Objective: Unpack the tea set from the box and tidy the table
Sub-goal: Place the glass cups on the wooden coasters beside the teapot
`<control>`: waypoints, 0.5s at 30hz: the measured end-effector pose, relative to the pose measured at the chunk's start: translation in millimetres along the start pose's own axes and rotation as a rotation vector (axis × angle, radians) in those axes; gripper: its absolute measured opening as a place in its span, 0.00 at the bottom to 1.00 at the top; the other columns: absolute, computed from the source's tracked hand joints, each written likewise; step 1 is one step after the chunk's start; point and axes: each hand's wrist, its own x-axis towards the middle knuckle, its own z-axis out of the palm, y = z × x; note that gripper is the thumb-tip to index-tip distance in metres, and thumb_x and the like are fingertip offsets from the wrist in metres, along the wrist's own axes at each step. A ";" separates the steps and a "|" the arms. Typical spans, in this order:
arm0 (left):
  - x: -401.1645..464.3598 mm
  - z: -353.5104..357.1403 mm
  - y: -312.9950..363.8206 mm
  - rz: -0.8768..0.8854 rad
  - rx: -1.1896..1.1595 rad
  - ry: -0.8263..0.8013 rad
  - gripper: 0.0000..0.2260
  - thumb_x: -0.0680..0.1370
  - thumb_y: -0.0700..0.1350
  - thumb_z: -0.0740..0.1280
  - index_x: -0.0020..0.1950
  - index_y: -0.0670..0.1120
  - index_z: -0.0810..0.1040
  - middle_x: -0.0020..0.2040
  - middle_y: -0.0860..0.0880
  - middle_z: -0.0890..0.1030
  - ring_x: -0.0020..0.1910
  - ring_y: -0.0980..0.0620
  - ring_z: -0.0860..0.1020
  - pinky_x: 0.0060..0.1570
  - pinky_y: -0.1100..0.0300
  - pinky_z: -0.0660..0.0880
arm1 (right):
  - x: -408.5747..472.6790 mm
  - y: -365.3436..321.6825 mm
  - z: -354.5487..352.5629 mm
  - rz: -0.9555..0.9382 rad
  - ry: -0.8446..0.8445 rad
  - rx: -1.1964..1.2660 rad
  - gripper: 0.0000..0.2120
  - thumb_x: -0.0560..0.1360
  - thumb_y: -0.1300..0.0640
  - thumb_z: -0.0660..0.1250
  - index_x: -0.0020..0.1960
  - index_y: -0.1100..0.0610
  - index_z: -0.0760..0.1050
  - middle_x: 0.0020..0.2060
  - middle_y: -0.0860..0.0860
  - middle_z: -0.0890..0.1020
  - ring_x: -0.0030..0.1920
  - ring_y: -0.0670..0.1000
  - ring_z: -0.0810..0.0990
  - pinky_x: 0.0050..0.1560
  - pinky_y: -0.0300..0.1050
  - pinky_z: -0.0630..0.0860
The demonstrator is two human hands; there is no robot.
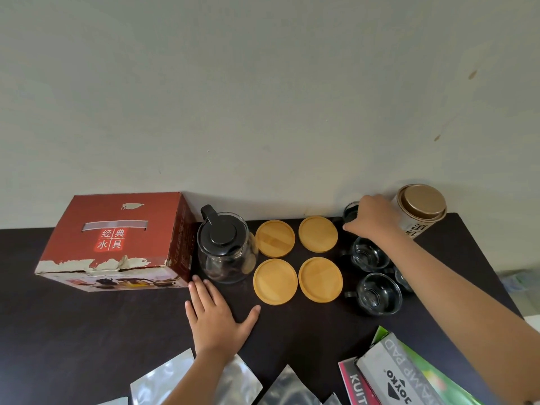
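1. Red box (117,244): closed, torn lower edge, at 9 o'clock.
2. Glass teapot (225,249): upright, black lid, touching the box.
3. Four wooden coasters (298,260): flat, square grid, centre.
4. Glass cups (377,271): upright, clustered at 3 o'clock.

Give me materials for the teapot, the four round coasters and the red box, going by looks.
Teapot: clear glass body, since the table shows through it; matte black lid and handle, probably plastic.
Coasters: light wood or bamboo, going by the faint grain and a raised rim; smooth satin finish.
Red box: printed cardboard; the red skin is torn along the front edge, baring pale paper.
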 end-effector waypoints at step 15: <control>-0.4 -0.6 0.1 -0.001 -0.015 0.005 0.55 0.65 0.77 0.52 0.74 0.33 0.58 0.75 0.35 0.56 0.76 0.39 0.53 0.70 0.42 0.59 | -48.5 -109.1 34.7 -0.331 0.060 0.266 0.33 0.68 0.41 0.73 0.64 0.59 0.70 0.59 0.54 0.75 0.60 0.56 0.72 0.51 0.45 0.73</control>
